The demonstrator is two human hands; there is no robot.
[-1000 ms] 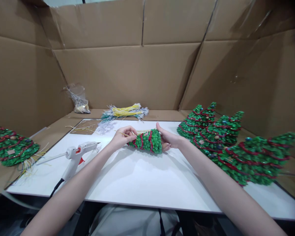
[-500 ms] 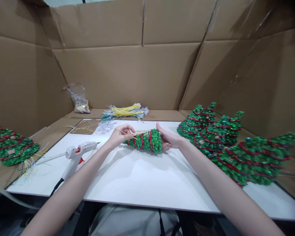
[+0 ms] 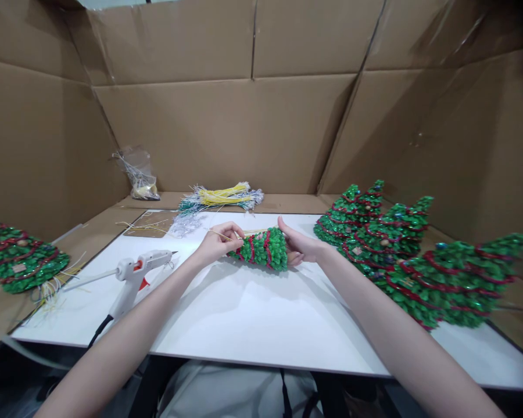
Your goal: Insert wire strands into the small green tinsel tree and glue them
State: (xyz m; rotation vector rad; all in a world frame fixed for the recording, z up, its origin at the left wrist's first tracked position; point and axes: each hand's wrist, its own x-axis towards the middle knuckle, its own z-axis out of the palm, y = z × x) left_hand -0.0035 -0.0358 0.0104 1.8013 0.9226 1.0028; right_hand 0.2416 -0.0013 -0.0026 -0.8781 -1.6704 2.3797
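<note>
1. Small green tinsel cone tree with red garland bands: lying on its side at the middle of the white surface, tip pointing left.
2. Right hand: fingers wrapped around the tree's wide base.
3. Left hand: fingers pinched on a thin yellow strand at the tree's tip.
4. White hot-glue gun: lying to the left, apart from both hands.
5. Three finished green trees: lying to the right.

Both arms fwd, left hand fingers pinched, right hand cupped.
</note>
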